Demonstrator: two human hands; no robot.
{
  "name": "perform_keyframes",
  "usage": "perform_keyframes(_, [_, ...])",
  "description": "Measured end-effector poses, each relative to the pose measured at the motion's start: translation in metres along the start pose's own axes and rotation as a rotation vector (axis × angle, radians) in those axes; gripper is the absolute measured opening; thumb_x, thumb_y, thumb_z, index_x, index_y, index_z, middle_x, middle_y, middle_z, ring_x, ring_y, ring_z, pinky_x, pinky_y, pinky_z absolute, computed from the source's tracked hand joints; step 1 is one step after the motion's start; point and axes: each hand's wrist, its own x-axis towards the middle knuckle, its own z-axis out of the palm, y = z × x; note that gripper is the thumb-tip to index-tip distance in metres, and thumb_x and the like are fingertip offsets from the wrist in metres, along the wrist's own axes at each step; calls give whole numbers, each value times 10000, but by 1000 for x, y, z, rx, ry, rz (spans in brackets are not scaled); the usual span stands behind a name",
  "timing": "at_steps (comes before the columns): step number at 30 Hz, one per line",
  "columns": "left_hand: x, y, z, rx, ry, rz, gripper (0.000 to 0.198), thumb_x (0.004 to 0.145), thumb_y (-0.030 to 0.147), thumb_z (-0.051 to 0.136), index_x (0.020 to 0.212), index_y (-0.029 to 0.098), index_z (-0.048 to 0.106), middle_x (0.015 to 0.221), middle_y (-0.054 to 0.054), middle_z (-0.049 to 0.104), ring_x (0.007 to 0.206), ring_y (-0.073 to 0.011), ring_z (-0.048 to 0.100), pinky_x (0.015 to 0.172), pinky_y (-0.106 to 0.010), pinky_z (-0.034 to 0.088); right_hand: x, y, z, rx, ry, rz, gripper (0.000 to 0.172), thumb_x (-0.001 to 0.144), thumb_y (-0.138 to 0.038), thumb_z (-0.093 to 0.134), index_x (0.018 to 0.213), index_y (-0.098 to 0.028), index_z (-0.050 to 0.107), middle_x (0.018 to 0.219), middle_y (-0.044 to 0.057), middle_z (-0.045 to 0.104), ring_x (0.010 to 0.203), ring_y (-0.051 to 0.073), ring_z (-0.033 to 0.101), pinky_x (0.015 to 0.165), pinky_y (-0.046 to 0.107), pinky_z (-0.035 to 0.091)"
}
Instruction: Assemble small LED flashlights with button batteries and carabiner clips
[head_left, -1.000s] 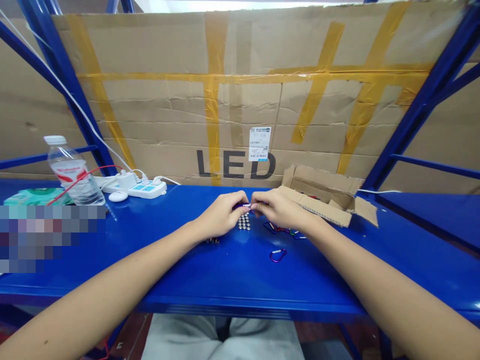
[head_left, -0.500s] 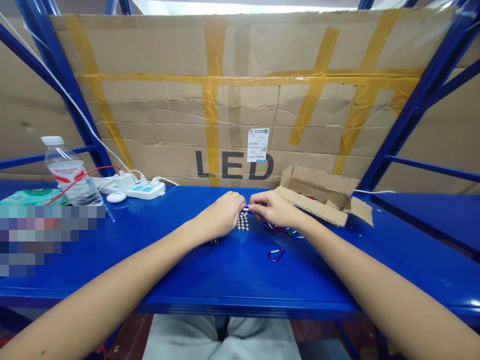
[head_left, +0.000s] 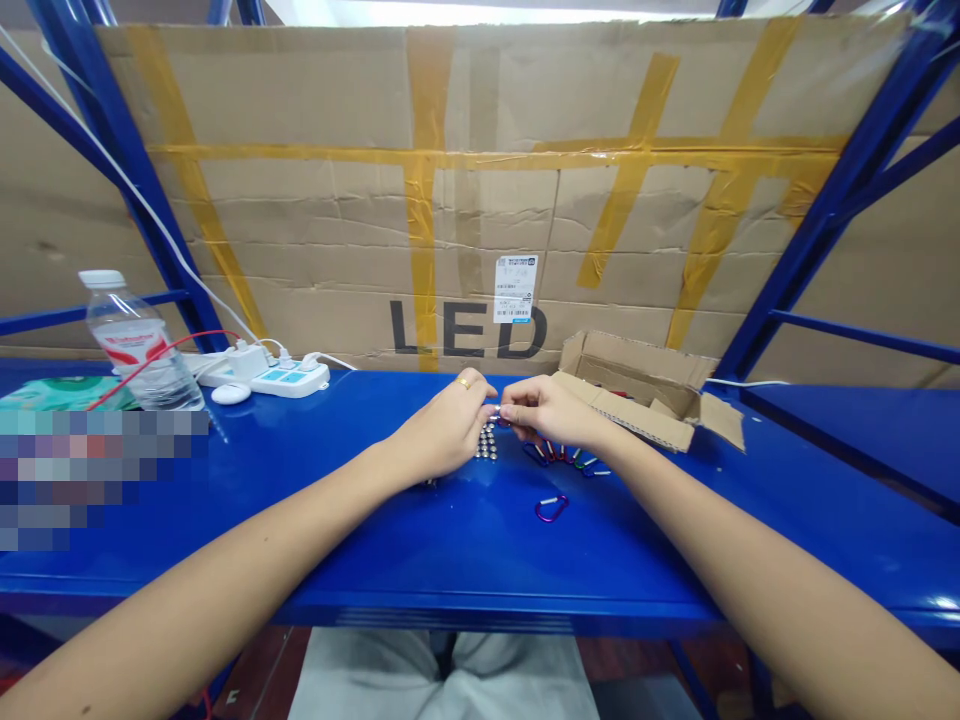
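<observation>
My left hand (head_left: 448,428) and my right hand (head_left: 544,415) meet over the middle of the blue shelf (head_left: 420,540), fingers pinched together on a small purple and silver object (head_left: 495,410) held between them. Just below their fingertips lies a cluster of several small silver cylinders (head_left: 487,442). A row of coloured carabiners (head_left: 574,460) lies under my right hand. One purple carabiner (head_left: 553,509) lies alone nearer to me. A gold ring shows on a left finger.
An open cardboard box (head_left: 649,385) stands at the right rear. At the left are a water bottle (head_left: 139,345), a white power strip (head_left: 274,377) with cables, a white puck and a green packet. A large taped cardboard sheet marked LED backs the shelf.
Both hands stay pinched on the small object and have shifted slightly. The right hand has lifted a little, so more of the carabiner row shows.
</observation>
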Motion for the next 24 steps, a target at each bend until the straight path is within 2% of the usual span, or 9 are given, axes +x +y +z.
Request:
perform_keyframes(2, [1, -2, 2, 4, -2, -8, 203, 954, 143, 345, 952, 151, 547, 1085, -121, 529, 984, -210, 541, 910, -388, 462, 0, 1, 0, -59, 9, -26, 282, 853, -356, 558, 636, -181, 513, 504, -34, 543, 406, 86, 454, 433, 224, 357])
perform_keyframes(5, [2, -5, 3, 8, -57, -33, 222, 937, 130, 346, 859, 157, 553, 996, -112, 556, 943, -216, 541, 889, -390, 457, 1, 4, 0, -116, 3, -56, 275, 864, -335, 544, 640, -178, 523, 511, -33, 547, 422, 84, 453, 453, 225, 360])
perform_keyframes(8, [4, -4, 2, -116, -91, -157, 194, 930, 163, 386, 851, 166, 563, 881, -79, 595, 851, -207, 552, 829, -382, 450, 2, 5, -1, -124, -2, -56, 264, 867, -325, 548, 650, -175, 531, 532, -29, 562, 433, 84, 467, 454, 223, 366])
perform_keyframes(10, [6, -4, 2, -337, -93, -280, 166, 920, 190, 418, 848, 167, 566, 833, -59, 613, 784, -185, 559, 771, -353, 447, 2, 5, -2, -90, -6, -48, 257, 867, -342, 558, 671, -175, 543, 552, -23, 574, 441, 89, 480, 445, 223, 374])
perform_keyframes(14, [10, -2, -2, -985, -80, -541, 96, 857, 212, 493, 863, 150, 567, 761, -38, 592, 620, -126, 516, 574, -261, 389, 0, 1, -7, 54, 0, -47, 275, 872, -391, 566, 702, -174, 554, 564, -16, 567, 466, 101, 501, 445, 235, 411])
perform_keyframes(16, [11, -3, -6, -1275, -32, -627, 134, 833, 252, 516, 883, 143, 574, 717, -26, 546, 574, -112, 474, 514, -238, 340, -1, 1, -12, 115, 17, -61, 294, 870, -415, 579, 707, -172, 556, 568, -12, 568, 474, 103, 507, 452, 240, 424])
perform_keyframes(18, [11, -5, -12, -1494, 9, -675, 243, 857, 365, 497, 882, 137, 577, 692, -23, 499, 558, -111, 442, 486, -233, 315, -1, 1, -17, 149, 42, -73, 306, 864, -439, 594, 723, -170, 566, 570, -11, 572, 474, 101, 507, 455, 244, 425])
perform_keyframes(21, [12, -9, -20, -1650, 33, -710, 453, 887, 563, 414, 857, 136, 564, 682, -30, 468, 550, -117, 410, 467, -241, 298, 0, 6, -25, 160, 103, -58, 322, 850, -470, 613, 743, -167, 583, 562, -13, 564, 474, 99, 500, 456, 247, 418])
perform_keyframes(24, [12, -12, -23, -1664, 54, -720, 535, 886, 641, 360, 853, 144, 555, 679, -36, 464, 550, -126, 398, 466, -253, 297, 2, 14, -33, 161, 160, -24, 355, 826, -506, 632, 741, -165, 589, 561, -9, 567, 478, 99, 504, 459, 248, 418])
